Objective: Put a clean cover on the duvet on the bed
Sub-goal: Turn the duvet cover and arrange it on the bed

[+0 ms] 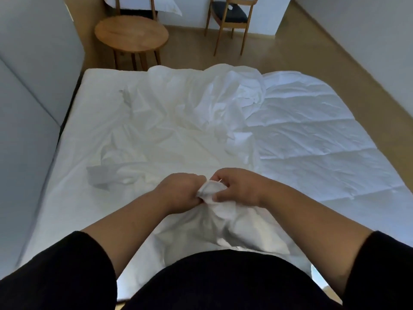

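White cover [178,113] crumpled across left and middle of bed [89,79], one bunched corner lifted at near edge, white quilted duvet [312,130] spread flat on right half, its left edge under the cover's folds

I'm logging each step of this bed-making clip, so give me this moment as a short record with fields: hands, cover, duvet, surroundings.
left hand: left hand grips a bunched corner of the cover
right hand: right hand pinches the same corner; both grips meet
cover: white cover lies crumpled across the bed's middle and left
duvet: quilted duvet lies bare on the right side, not yet covered
surroundings: round wooden table and a wooden chair stand on the floor beyond the bed
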Motion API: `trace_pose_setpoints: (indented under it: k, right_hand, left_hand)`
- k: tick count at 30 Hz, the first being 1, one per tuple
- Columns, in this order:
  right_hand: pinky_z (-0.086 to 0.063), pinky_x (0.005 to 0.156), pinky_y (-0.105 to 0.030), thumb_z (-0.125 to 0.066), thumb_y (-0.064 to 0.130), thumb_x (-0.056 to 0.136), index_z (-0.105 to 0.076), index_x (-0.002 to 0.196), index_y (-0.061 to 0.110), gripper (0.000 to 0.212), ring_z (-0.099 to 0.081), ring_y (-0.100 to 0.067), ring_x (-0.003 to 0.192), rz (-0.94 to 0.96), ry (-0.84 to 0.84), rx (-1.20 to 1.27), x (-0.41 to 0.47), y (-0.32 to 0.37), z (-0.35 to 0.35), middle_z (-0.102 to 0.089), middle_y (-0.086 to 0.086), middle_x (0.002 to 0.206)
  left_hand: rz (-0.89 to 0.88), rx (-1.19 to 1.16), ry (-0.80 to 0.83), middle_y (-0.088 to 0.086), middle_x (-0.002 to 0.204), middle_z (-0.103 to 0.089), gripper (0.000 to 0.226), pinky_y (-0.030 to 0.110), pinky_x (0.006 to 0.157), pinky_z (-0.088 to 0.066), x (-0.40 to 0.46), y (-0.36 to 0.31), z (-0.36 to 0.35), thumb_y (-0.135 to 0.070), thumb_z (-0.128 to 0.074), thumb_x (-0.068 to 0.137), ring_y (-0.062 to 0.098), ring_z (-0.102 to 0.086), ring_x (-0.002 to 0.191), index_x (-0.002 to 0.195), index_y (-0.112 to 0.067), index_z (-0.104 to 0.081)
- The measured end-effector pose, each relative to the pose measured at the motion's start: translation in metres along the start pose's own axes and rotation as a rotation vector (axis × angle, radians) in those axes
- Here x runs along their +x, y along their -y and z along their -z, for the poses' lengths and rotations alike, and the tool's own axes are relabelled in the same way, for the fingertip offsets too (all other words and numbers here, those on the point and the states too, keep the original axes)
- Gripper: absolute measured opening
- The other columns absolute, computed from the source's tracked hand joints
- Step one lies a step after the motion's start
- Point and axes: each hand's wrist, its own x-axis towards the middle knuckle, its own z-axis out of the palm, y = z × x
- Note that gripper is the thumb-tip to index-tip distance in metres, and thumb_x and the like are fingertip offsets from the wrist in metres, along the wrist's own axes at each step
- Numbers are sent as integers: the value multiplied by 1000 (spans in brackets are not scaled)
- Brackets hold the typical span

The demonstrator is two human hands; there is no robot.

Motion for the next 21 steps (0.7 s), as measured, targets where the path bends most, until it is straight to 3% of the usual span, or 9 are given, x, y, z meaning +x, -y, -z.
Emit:
trace_pose_setpoints:
  k: [3,6,10,14,17,19,21]
  right_hand:
    - [-44,84,-20,-73,46,89,-62,120,35,35,-62,6,95,-36,-174,254,-33,-47,21,-67,22,103]
    - [-44,102,-28,-70,67,78,-47,135,43,66,-53,10,117,-61,-351,230,-56,-99,15,-59,25,127]
    - [-33,118,-44,-73,71,74,-15,157,41,106,-38,-15,143,-198,-212,101,-39,-129,-41,-37,9,157]
    - [-40,110,-37,-74,61,81,-14,158,36,101,-46,-19,137,-267,-247,409,3,-132,-77,-40,2,155]
    - [-46,103,-36,-71,49,88,-19,158,28,90,-55,-22,121,-345,-283,406,26,-149,-84,-43,-5,152]
    - [-47,104,-39,-69,44,90,-21,157,25,84,-55,-26,125,-411,-303,387,33,-167,-89,-43,-9,152]
    - [-46,104,-40,-68,42,91,-22,157,23,83,-52,-29,131,-461,-286,371,37,-182,-97,-43,-11,152]
  left_hand:
    - [135,-211,-135,6,124,-65,52,33,84,-41,10,28,10,-46,-43,82,31,-60,114,122,-17,-58]
    - [326,-432,-275,5,128,-64,34,36,87,-42,23,60,33,-40,-55,96,29,-58,114,125,-22,-63]
    - [500,-696,-235,5,124,-62,38,37,90,-44,40,74,46,-36,-68,92,24,-57,106,126,-19,-64]
    - [568,-843,-172,4,120,-67,66,46,98,-51,42,82,40,-45,-77,70,27,-64,107,130,-22,-62]
    - [627,-752,-119,7,123,-65,58,48,97,-50,42,94,31,-41,-76,82,31,-63,107,132,-16,-59]
    - [689,-463,-99,13,128,-59,52,44,93,-47,47,100,25,-37,-69,90,37,-58,112,130,-8,-53]
    - [684,-195,-207,21,129,-53,52,49,94,-47,50,92,21,-36,-64,89,43,-53,114,127,-4,-49]
